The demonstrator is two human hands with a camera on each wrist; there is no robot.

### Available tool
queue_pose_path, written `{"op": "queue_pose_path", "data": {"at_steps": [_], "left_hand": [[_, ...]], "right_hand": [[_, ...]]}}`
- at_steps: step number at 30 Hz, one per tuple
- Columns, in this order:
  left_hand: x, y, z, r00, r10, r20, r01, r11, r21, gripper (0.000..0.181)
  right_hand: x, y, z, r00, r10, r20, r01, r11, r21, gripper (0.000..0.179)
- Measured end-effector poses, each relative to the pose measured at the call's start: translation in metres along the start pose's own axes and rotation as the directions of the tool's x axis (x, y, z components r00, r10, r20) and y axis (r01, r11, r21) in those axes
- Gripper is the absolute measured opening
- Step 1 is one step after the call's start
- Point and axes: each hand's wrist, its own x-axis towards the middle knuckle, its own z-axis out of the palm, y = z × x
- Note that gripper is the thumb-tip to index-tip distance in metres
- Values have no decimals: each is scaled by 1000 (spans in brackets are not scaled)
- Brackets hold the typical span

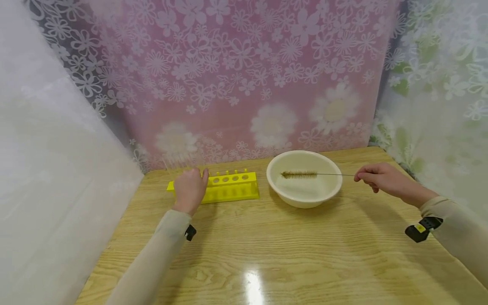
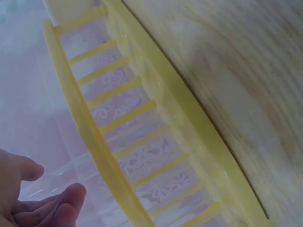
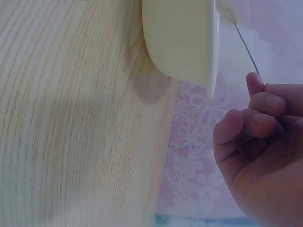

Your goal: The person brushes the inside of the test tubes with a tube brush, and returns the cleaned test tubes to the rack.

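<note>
My right hand [image 1: 381, 178] pinches the thin wire handle of a test tube brush [image 1: 299, 174] between thumb and forefinger. The brush lies level, its bristled head over a white basin [image 1: 272, 186] at centre right. In the right wrist view the bristles [image 3: 229, 12] are partly cut off by the frame's top edge. My left hand [image 1: 190, 190] is at the left part of a yellow test tube rack [image 1: 232, 194]. Clear test tubes [image 1: 179, 161] stand up from the rack behind that hand. In the left wrist view its thumb and fingers [image 2: 71, 198] are apart, beside faint glass outlines.
Rack and basin stand side by side near the back of a wooden table [image 1: 259, 237]. A pink flowered curtain [image 1: 244, 84] hangs behind it, with a white sheet [image 1: 57, 169] to the left and a pale flowered curtain [image 1: 438, 84] to the right.
</note>
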Motion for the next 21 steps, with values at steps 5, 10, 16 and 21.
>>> {"op": "queue_pose_path", "data": {"at_steps": [5,10,16,21], "left_hand": [[3,3,0,1000,-23,19,23,1000,-11,60],[4,2,1,1000,-7,10,7,1000,-21,61],[7,1,5,1000,8,-21,-8,1000,-1,63],[9,2,3,994,18,-112,-19,1000,-11,55]], "right_hand": [[-5,-4,-2,1000,5,-8,-5,1000,1,41],[-5,-5,-4,1000,2,-14,-2,1000,-3,41],[-4,-3,-4,1000,8,-11,-8,1000,-6,41],[-4,-5,-4,1000,-2,-14,2,1000,-11,41]]}}
